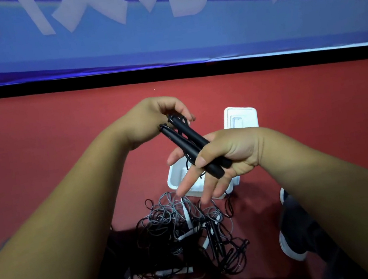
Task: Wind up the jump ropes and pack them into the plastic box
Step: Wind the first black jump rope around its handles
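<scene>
Both forearms reach forward. The right hand (pixel 226 156) clamps two black handles (pixel 191 145) under its thumb, other fingers splayed. The left hand (pixel 151 120) pinches their far ends. Below the grip lie the plastic box (pixel 177 176) and tangled jump ropes (pixel 186 235).

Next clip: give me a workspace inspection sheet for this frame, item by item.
Surface: red floor, bare beyond the work area.
Job's things: two black handles held side by side; open white plastic box below the hands; its lid lies apart, farther back.
Clutter: tangled pile of ropes, black, grey and white, in front of the box.
Grippers: right hand clasps the handles' near ends; left hand pinches the far ends.
Cables: nothing seen besides rope cords.
Surroundings: blue banner behind; a shoe at right.
</scene>
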`<state>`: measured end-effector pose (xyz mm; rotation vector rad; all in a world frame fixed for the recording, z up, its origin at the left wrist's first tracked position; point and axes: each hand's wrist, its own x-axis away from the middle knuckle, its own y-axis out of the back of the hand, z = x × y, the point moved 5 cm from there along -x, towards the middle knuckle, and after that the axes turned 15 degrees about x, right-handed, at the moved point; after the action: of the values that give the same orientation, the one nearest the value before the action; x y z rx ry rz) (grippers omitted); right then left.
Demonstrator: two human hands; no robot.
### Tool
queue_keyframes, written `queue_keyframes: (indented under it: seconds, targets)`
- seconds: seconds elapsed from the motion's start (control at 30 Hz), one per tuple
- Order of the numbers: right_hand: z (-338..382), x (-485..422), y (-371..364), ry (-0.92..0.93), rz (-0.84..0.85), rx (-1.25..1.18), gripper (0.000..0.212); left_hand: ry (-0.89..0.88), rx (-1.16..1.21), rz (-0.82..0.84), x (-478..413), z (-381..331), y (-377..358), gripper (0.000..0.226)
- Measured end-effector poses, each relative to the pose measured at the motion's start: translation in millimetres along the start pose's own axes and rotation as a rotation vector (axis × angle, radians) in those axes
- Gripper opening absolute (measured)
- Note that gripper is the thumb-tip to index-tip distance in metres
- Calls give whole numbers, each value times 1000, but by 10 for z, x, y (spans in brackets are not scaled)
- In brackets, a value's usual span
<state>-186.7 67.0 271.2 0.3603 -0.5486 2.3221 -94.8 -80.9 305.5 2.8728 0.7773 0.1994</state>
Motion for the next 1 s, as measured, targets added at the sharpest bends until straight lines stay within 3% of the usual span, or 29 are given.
queue_keyframes:
  seconds: [0.17, 0.33, 0.63, 0.77, 0.87, 1.0]
  targets:
    - [-84, -91, 45, -29, -68, 46, 9, 15, 66, 117, -22, -7, -53, 17]
    - [-180, -128, 101, -116, -187, 75, 3, 42, -2, 116, -22, -97, -78, 19]
    - [-263, -164, 152, -285, -325, 134, 4, 57, -314, 120, -3, -253, -199, 20]
    - [-312, -176, 218, -254, -439, 7, 5, -6, -450, 91, 1, -306, -234, 20]
    - [-347, -167, 389, -229, -633, -48, 4, -50, -545, 78, 1, -356, -232, 21]
    - [-348, -168, 531, -132, -745, -171, 11, 3, -497, 67, 23, -330, -172, 24]
